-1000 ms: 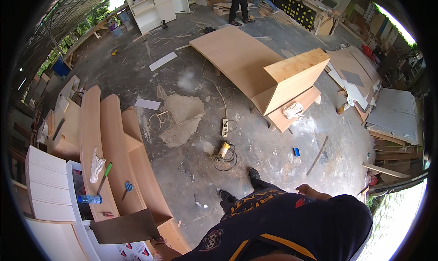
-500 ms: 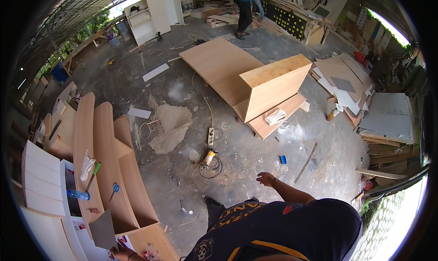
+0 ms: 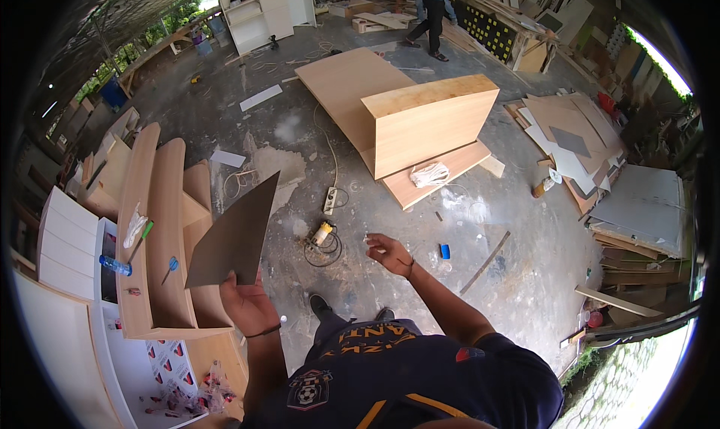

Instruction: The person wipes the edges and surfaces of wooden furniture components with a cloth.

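My left hand (image 3: 250,307) grips the lower edge of a thin dark grey sheet (image 3: 238,230) with one curved side, held up beside the curved wood-look shelf unit (image 3: 169,226). My right hand (image 3: 390,255) is raised over the floor, fingers loosely bent and apart, with nothing clearly in it. Past it on the floor are a yellow corded power tool (image 3: 322,234) and a white power strip (image 3: 330,200). On the shelf unit rest scissors with blue handles (image 3: 173,265), a green-handled tool (image 3: 147,230) and a blue-tinted bottle (image 3: 115,265).
A wood-look panel assembly (image 3: 431,133) stands ahead, a bundle of white cord (image 3: 430,175) on its ledge. A small blue box (image 3: 445,251) and a narrow strip (image 3: 486,262) lie to the right. Board stacks (image 3: 637,204) line the right side. Another person (image 3: 433,16) walks far off.
My left hand has lifted the grey sheet up and to the right, from low beside the shelf unit. My right hand has moved left and up. The view has shifted; the far person has stepped along.
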### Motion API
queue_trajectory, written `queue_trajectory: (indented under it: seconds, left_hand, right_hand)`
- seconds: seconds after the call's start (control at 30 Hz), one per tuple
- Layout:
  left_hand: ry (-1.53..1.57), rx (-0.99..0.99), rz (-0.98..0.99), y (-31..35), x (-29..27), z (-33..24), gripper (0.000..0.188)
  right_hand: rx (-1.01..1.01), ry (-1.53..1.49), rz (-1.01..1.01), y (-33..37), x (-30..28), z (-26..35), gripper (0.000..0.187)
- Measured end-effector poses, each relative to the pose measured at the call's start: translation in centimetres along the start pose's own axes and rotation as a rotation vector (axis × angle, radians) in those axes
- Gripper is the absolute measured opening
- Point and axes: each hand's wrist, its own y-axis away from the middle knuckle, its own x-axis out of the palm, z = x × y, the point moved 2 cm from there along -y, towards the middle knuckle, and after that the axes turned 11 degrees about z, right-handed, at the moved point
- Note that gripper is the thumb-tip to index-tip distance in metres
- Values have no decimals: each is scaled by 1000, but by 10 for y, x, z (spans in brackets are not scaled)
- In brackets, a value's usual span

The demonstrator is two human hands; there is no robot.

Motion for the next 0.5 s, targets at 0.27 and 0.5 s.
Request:
queue_trajectory:
  seconds: [0.27,0.5]
  left_hand:
    - [332,-691,350,-34,65,51,16]
    - [322,-943,545,-53,112,83,48]
  right_hand:
    - [-309,256,-165,-35,-77,124,97]
    - [-209,-227,-203,-11,-126,142,48]
